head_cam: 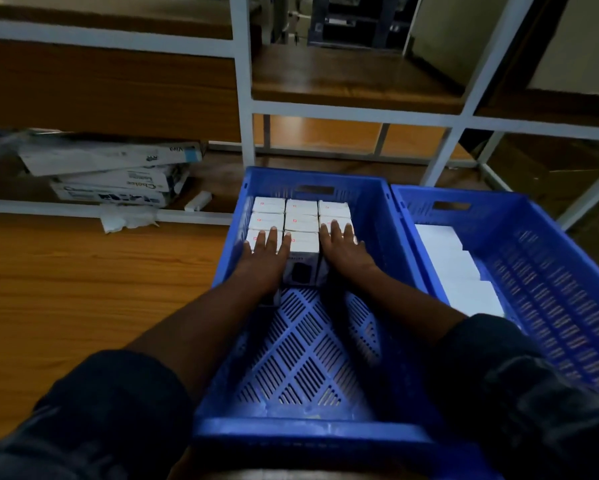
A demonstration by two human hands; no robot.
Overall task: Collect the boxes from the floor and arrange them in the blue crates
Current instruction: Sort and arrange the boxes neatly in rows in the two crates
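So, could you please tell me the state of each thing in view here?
left hand, open, flat on a front-row box
right hand, open, flat on right-column boxes
centre crate, part filled, near half bare
centre boxes, packed three across at the far end
right crate, part filled
right boxes, lying along its left wall
flat cartons, stacked askew

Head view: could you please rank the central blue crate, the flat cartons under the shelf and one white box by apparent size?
1. central blue crate, though nearest the camera.
2. flat cartons.
3. white box, clearly smallest.
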